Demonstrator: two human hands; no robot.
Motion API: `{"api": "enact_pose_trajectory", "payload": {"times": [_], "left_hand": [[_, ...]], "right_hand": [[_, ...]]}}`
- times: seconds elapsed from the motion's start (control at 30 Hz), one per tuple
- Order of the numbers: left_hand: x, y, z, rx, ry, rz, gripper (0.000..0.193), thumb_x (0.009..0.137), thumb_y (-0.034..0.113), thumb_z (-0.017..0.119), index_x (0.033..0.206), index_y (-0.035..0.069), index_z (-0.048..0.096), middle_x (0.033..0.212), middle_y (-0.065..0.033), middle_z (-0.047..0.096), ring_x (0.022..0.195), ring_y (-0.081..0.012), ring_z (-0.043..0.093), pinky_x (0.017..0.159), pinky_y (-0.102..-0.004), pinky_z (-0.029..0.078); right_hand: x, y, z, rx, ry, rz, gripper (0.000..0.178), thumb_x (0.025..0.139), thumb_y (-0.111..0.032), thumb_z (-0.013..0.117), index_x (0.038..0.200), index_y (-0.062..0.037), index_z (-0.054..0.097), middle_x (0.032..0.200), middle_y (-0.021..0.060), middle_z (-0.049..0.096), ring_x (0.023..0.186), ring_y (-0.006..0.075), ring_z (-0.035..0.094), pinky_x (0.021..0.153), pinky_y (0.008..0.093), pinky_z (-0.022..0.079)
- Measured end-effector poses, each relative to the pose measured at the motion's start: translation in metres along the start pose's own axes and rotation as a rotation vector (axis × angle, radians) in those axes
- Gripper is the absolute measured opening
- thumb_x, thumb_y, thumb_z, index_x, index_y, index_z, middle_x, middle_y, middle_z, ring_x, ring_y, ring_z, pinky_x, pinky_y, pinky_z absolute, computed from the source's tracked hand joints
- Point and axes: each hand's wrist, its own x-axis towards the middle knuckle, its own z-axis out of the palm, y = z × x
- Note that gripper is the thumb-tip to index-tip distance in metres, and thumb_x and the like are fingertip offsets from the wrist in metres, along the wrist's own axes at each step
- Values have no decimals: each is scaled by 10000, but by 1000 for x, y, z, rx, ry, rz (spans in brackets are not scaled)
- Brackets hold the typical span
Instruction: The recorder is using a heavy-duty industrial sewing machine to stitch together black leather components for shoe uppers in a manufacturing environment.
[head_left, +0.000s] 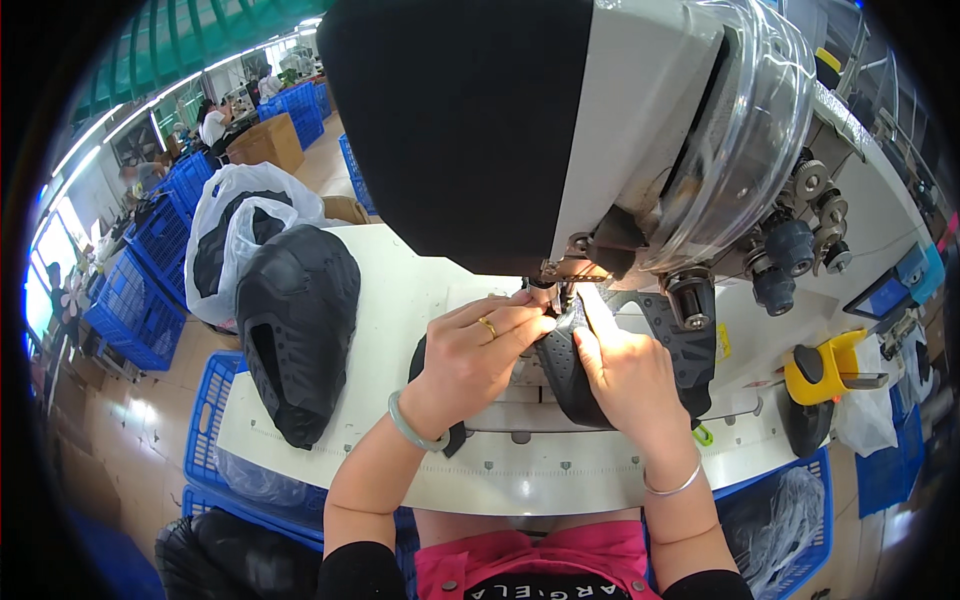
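A black perforated shoe upper [690, 345] lies under the needle of a sewing machine [640, 120], lit by its lamp. My left hand [470, 355], with a ring and a pale bangle, has thumb and fingers pinched on the upper's edge right beside the presser foot [566, 297]. From the other side my right hand [632, 375] grips the upper, index finger stretched toward the needle and thumb bent below it. The fingertips partly hide the seam. Part of the upper shows to the left, behind my left wrist.
A stack of black shoe uppers [298, 335] and a white plastic bag [225, 270] of more sit at the left. Blue crates [210, 425] flank the table [540, 480]. At the right are a yellow holder [825, 370] and thread tensioners [785, 255]. People work in the background.
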Motion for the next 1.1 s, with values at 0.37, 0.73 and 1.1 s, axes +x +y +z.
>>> {"api": "enact_pose_trajectory", "payload": {"times": [0.37,0.73,1.1], "left_hand": [[2,7,-1,131,-38,33,226,702,-59,686,903,34,728,886,-56,704,790,-208,707,674,-295,585],[1,4,2,9,40,-178,208,694,-17,776,887,56,756,797,-51,707,682,-200,662,604,-291,536],[-1,9,0,211,-28,98,216,710,-13,675,913,43,721,873,-41,680,747,-186,673,654,-301,556]], "right_hand": [[13,25,-10,49,-148,-129,446,958,-225,571,1342,2,563,861,253,671,754,422,653,698,443,535],[17,31,-10,124,-187,-155,431,961,-205,566,1327,23,564,976,288,671,822,448,654,754,445,538],[18,23,-15,20,-191,-112,375,961,-216,550,1273,-16,612,1019,254,674,844,419,657,760,444,540]]}}
